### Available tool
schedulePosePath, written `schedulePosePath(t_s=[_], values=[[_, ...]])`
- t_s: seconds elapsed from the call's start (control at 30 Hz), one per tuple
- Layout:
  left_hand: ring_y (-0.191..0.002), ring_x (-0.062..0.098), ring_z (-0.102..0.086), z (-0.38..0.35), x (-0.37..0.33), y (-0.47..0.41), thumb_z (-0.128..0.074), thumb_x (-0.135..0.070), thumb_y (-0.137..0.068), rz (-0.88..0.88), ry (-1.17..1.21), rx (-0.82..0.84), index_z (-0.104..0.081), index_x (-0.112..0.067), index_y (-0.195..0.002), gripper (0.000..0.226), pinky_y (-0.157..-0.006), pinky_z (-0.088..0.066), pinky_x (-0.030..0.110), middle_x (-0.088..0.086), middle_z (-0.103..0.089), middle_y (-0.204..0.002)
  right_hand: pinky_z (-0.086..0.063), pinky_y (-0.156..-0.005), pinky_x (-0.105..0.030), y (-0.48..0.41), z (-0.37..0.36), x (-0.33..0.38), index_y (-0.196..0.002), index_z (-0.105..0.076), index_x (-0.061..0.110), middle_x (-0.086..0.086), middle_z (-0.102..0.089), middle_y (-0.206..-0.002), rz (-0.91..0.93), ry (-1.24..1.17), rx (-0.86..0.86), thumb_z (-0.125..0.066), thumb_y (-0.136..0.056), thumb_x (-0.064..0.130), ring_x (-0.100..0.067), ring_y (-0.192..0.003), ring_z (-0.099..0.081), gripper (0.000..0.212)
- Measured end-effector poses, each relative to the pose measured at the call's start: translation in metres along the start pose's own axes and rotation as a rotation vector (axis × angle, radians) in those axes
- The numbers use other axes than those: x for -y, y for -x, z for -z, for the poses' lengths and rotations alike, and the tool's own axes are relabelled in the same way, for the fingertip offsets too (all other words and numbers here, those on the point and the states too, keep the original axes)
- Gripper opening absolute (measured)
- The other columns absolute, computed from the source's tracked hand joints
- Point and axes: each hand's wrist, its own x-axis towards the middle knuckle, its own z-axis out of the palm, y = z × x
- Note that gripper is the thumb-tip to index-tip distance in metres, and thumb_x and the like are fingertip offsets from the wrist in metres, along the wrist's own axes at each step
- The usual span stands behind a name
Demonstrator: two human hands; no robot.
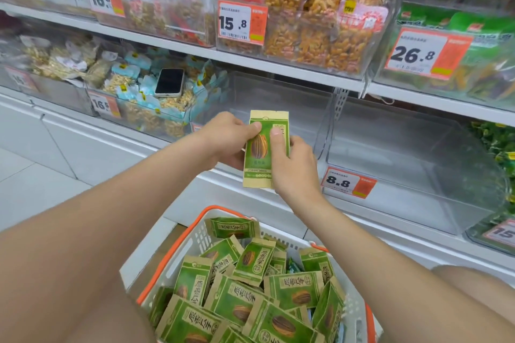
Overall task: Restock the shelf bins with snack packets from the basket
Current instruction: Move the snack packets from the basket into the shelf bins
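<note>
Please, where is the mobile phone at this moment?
In the head view, the dark-screened phone in a pale case lies left of centre, on top of the pale blue snack packets in a clear plastic bin, above the orange 16.5 price tag.

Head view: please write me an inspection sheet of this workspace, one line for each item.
Surface: white shelf; the clear bin behind the 8.8 tag looks empty.
Job's things: one green packet held upright before the shelf; many like it in the basket.
Clutter: phone lying on packets in a bin.
Grippers: left hand and right hand both pinch the packet.
Cables: nothing seen.
Surroundings: upper bins full of nut packs; white floor.
</note>
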Motion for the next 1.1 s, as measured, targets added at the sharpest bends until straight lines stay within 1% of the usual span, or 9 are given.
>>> schedulePosePath(t_s=[0.07,0.13,0.23,0.3,0.37,0.57,0.67,0.83,1.1], values=[[-0.076,0.031,-0.079,0.012,0.002,-0.014,-0.057,-0.032,-0.108,0.014,0.066,0.019,-0.071,0.003,-0.108,0.038,-0.058,-0.063,0.035,0.016,-0.079,-0.088,-0.055,-0.071,-0.038,-0.017,-0.007,0.002,-0.094,-0.066,0.022,0.005,-0.071,-0.084,0.069,0.059,0.054,-0.047,-0.101,0.062,-0.02,-0.085,-0.068,0.045],[-0.076,0.031,-0.079,0.02,0.013,-0.029,-0.055,-0.036,-0.109,-0.035,0.021,-0.023,-0.073,0.0,-0.104,0.04,-0.06,-0.063,0.036,0.016,-0.079,-0.088,-0.055,-0.062,-0.035,-0.036,-0.013,0.004,-0.089,-0.071,0.023,0.007,-0.073,-0.077,0.05,0.048,0.11,-0.057,-0.098,0.058,-0.013,-0.073,-0.07,0.039],[-0.08,0.039,-0.07,0.03,0.032,-0.059,-0.045,-0.036,-0.108,-0.272,-0.568,-0.335,-0.062,-0.015,-0.077,0.042,-0.061,-0.049,0.039,0.01,-0.07,-0.078,-0.039,-0.041,-0.024,-0.073,-0.027,0.004,-0.088,-0.071,0.015,0.003,-0.066,-0.065,-0.095,-0.085,0.072,-0.061,-0.099,0.049,-0.009,-0.04,-0.053,0.037],[-0.09,0.04,-0.061,0.036,0.038,-0.072,-0.046,-0.027,-0.104,-0.393,-0.909,-0.442,-0.056,-0.015,-0.08,0.028,-0.068,-0.038,0.039,0.01,-0.065,-0.086,-0.04,-0.046,-0.025,-0.105,-0.042,0.001,-0.103,-0.067,0.005,-0.01,-0.067,-0.077,-0.207,-0.166,0.073,-0.055,-0.103,0.048,-0.018,-0.047,-0.054,0.045],[-0.095,0.037,-0.056,0.044,0.045,-0.084,-0.051,-0.024,-0.099,-0.433,-1.076,-0.388,-0.065,-0.014,-0.092,0.018,-0.073,-0.032,0.039,0.011,-0.065,-0.092,-0.047,-0.054,-0.03,-0.134,-0.062,0.0,-0.117,-0.061,0.005,-0.018,-0.071,-0.101,-0.295,-0.225,0.075,-0.047,-0.106,0.046,-0.025,-0.07,-0.061,0.045],[-0.079,0.039,-0.054,0.051,0.068,-0.116,-0.044,-0.035,-0.097,-0.306,-0.956,-0.206,-0.051,-0.019,-0.068,0.034,-0.066,-0.034,0.038,0.01,-0.05,-0.076,-0.046,-0.085,-0.032,-0.196,-0.123,-0.016,-0.107,-0.048,0.016,-0.006,-0.061,-0.114,-0.301,-0.112,0.021,-0.051,-0.104,0.021,-0.026,-0.098,-0.057,0.007],[-0.071,0.037,-0.047,0.051,0.069,-0.122,-0.046,-0.04,-0.093,-0.329,-0.926,-0.257,-0.046,-0.019,-0.062,0.038,-0.06,-0.03,0.037,0.005,-0.042,-0.066,-0.047,-0.086,-0.036,-0.218,-0.147,-0.021,-0.136,-0.044,0.012,-0.009,-0.061,-0.123,-0.204,0.092,0.096,-0.054,-0.102,0.023,-0.03,-0.109,-0.059,0.037],[-0.069,0.032,-0.048,0.045,0.071,-0.129,-0.042,-0.043,-0.094,-0.38,-0.96,-0.236,-0.043,-0.02,-0.059,0.041,-0.065,-0.037,0.036,0.003,-0.057,-0.07,-0.047,-0.091,-0.034,-0.261,-0.176,-0.008,-0.134,-0.055,0.01,-0.01,-0.064,-0.134,-0.165,0.404,0.032,-0.054,-0.104,0.024,-0.032,-0.124,-0.062,0.034],[-0.054,0.024,-0.03,0.046,0.073,-0.127,-0.043,-0.04,-0.095,-0.408,-0.996,-0.273,-0.035,-0.016,-0.059,0.044,-0.054,-0.021,0.035,0.004,-0.036,-0.06,-0.04,-0.11,-0.04,-0.291,-0.187,-0.028,-0.159,-0.022,0.007,-0.016,-0.039,-0.159,-0.162,0.51,0.031,-0.051,-0.105,0.021,-0.036,-0.146,-0.04,0.062]])
